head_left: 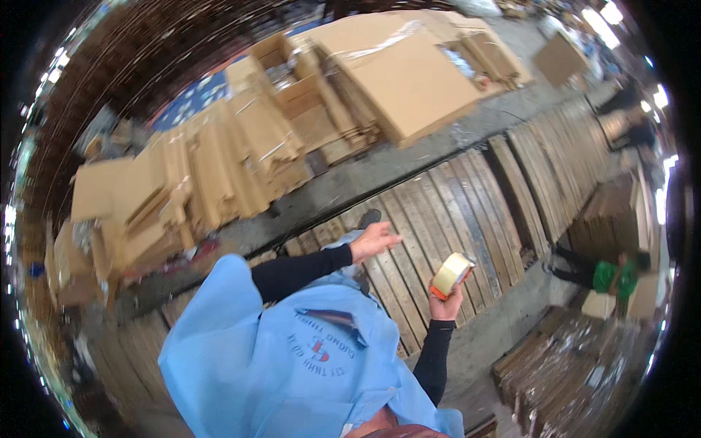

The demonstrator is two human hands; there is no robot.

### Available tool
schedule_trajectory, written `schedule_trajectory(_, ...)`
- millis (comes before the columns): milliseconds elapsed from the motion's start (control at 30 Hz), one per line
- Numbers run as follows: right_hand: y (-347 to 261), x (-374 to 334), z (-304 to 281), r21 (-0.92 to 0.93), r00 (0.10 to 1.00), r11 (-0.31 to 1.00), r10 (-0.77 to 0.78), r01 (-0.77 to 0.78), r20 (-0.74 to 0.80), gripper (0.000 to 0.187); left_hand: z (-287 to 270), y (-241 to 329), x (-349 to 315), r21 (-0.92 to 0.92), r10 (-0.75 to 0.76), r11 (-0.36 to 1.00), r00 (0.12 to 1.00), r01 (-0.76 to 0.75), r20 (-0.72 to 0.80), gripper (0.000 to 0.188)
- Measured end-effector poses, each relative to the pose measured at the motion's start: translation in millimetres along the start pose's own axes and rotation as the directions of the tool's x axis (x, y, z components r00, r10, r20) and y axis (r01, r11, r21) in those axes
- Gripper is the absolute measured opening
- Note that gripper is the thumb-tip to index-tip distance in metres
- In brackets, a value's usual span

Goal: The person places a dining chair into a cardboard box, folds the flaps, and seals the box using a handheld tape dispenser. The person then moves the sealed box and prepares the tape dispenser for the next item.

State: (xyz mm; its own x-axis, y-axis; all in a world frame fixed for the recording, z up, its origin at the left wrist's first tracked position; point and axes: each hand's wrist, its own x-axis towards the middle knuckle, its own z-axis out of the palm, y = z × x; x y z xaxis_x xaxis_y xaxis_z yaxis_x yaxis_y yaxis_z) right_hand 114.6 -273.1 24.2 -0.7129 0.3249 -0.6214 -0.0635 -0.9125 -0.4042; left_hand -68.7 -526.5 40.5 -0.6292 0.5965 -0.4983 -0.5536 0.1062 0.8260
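My right hand (446, 304) grips a tape dispenser (450, 275) with an orange part at its base and a wide roll of pale yellow tape. It is held out over a slatted wooden platform (409, 219). My left hand (374, 242) reaches across in front of my body with its fingers stretched out and nothing in them. A gap separates it from the tape dispenser. Both forearms are in black sleeves, and I wear a light blue work shirt.
Beyond the platform lie flattened cardboard sheets (409, 80), an opened carton (298, 96) and leaning cardboard pieces (212, 157). At the lower right stands a wrapped cardboard stack (562, 365). A person in green (615, 279) is near it; others are farther off at the right.
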Motion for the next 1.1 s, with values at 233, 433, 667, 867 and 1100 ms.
schedule_trajectory(233, 14.3, 96.0, 23.3, 0.088, 0.975, 0.990, 0.123, -0.108, -0.186, 0.036, 22.8, 41.0, 124.3, 0.148, -0.240, 0.967, 0.933, 0.207, 0.267, 0.103)
schedule_trajectory(433, -2.7, 171.0, 97.8, -0.142, 0.947, 0.980, 0.094, -0.143, -0.307, 0.032, 31.2, 105.8, 219.1, 0.487, -0.165, 0.871, 0.897, -0.063, 0.411, 0.085)
schedule_trajectory(667, -40.4, 245.4, 205.3, -0.391, 0.948, 0.920, -0.136, 0.014, -0.287, 0.019, 7.0, 116.1, 309.6, 0.185, 0.120, 0.967, 0.953, -0.175, 0.278, 0.045)
schedule_trajectory(867, -65.5, 315.6, 223.5, -0.438, 0.976, 0.887, 0.053, -0.143, -0.211, 0.027, -0.5, 174.4, 359.6, -0.026, -0.089, 0.995, 0.991, 0.092, 0.103, 0.030)
schedule_trajectory(1100, -133.6, 390.9, 224.1, -0.555, 0.972, 0.799, 0.161, -0.231, -0.172, 0.042, -57.6, 169.3, 484.1, -0.368, -0.108, 0.930, 0.967, 0.015, -0.231, 0.033)
